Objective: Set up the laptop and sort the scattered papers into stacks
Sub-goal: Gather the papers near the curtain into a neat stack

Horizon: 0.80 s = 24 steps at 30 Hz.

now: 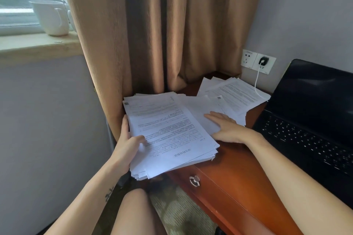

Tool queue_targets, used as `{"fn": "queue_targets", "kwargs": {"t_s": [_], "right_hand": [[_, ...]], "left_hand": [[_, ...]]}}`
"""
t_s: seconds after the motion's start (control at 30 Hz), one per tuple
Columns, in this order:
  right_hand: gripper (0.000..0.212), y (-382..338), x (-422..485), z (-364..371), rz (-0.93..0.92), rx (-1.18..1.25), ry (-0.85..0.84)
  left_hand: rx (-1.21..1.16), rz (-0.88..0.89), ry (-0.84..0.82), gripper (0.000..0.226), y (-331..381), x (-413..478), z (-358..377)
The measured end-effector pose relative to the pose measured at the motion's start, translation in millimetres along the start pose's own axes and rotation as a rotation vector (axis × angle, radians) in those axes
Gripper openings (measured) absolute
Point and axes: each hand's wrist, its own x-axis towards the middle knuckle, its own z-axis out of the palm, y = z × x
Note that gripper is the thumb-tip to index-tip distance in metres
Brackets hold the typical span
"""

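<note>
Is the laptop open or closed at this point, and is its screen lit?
Open: the laptop lid stands raised behind the exposed keyboard. Its screen is dark.

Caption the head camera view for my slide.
Left hand grips a thick paper stack at the desk edge; right hand rests flat on loose sheets beside the open laptop.
</note>
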Motion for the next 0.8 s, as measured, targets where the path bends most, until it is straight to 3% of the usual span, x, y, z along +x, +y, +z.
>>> {"fn": "queue_targets", "kwargs": {"t_s": [0.13, 0.2, 0.4, 0.6, 0.8], "right_hand": [[0.101, 3.7, -8.2, -0.6, -0.025, -0.024, -0.044], [0.098, 2.1, -13.9, -0.9, -0.058, -0.030, 0.015], [0.048, -1.2, -20.1, 12.8, -0.237, -0.461, 0.463], [0.028, 0.5, -25.6, -0.3, -0.105, -0.316, 0.837], [0.033, -7.5, -37.7, -24.2, -0.030, -0.157, 0.968]], "left_hand": [[0.002, -0.019, 0.000, 0.098, 1.2, -0.1, 0.3], [0.005, -0.024, 0.002, 0.099, 2.8, -0.6, 0.8], [0.007, -0.024, 0.036, 0.100, 8.0, -4.3, 4.1], [0.005, -0.014, 0.019, 0.102, 11.0, -8.8, 5.7], [0.045, -0.025, 0.023, 0.095, 16.6, -13.7, 8.4]]}}
